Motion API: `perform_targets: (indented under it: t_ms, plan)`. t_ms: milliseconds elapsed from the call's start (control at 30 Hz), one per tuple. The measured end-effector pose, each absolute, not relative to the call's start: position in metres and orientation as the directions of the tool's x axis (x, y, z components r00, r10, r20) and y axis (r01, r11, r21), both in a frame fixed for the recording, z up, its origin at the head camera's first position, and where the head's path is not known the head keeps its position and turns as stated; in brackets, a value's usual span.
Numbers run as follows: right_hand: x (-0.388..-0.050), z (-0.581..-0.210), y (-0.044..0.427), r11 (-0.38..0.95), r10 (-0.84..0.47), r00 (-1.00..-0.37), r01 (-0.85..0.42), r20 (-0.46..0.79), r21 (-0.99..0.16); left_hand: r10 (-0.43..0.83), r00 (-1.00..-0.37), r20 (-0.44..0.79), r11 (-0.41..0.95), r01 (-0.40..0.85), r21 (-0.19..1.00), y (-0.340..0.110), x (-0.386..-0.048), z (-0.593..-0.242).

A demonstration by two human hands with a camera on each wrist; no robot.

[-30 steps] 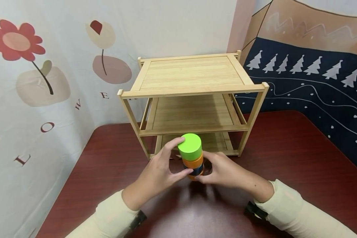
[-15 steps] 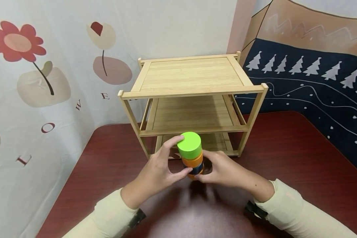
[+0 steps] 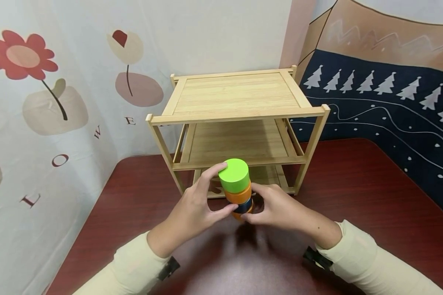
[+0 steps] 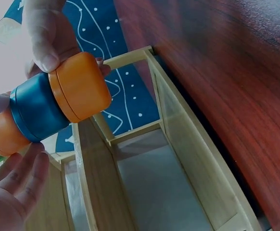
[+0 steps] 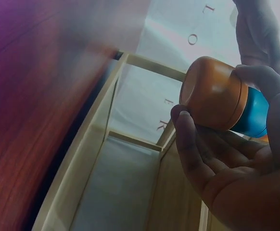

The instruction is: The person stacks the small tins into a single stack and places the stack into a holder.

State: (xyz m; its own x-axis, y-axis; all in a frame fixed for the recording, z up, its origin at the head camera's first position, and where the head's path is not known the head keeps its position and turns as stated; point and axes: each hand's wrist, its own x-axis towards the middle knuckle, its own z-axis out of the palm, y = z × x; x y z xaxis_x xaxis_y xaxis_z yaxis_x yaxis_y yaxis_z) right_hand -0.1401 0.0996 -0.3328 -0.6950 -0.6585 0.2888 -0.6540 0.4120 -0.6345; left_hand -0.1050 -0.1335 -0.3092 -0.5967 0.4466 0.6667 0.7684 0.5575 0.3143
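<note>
Both hands hold a stack of round containers above the table, in the middle of the head view. From the top it runs green (image 3: 234, 173), orange, dark blue and orange. My left hand (image 3: 195, 205) grips the upper part, one finger by the green top edge and the thumb against the blue band. Lower down, my right hand (image 3: 280, 207) pinches the bottom orange container (image 5: 212, 94) between thumb and fingers. Its rounded base shows in the right wrist view. The blue container (image 4: 39, 106) sits between two orange ones in the left wrist view. Some fingers are hidden behind the stack.
A three-tier wooden rack (image 3: 240, 112) stands right behind the stack on the dark red table (image 3: 133, 192). Printed cloth with flowers (image 3: 23, 57) hangs at the left, and cloth with white trees (image 3: 385, 84) at the right.
The stack and both hands have shifted slightly upward in the head view. Both grips look the same, and the head view itself has tilted a little.
</note>
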Motion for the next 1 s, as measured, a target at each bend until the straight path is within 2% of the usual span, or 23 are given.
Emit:
perform_targets:
  t_ms: [467, 1000]
  plan:
    - [-0.139, -0.325, 0.100, 0.411, -0.637, -0.691, -0.680, 0.341, -0.607, 0.438, -0.586, 0.682, 0.567, 0.768, 0.296, -0.136, -0.104, -0.297]
    - [-0.139, -0.309, 0.101, 0.437, -0.611, -0.720, -0.654, 0.330, -0.618, 0.446, -0.566, 0.693, 0.547, 0.785, 0.290, -0.134, -0.108, -0.282]
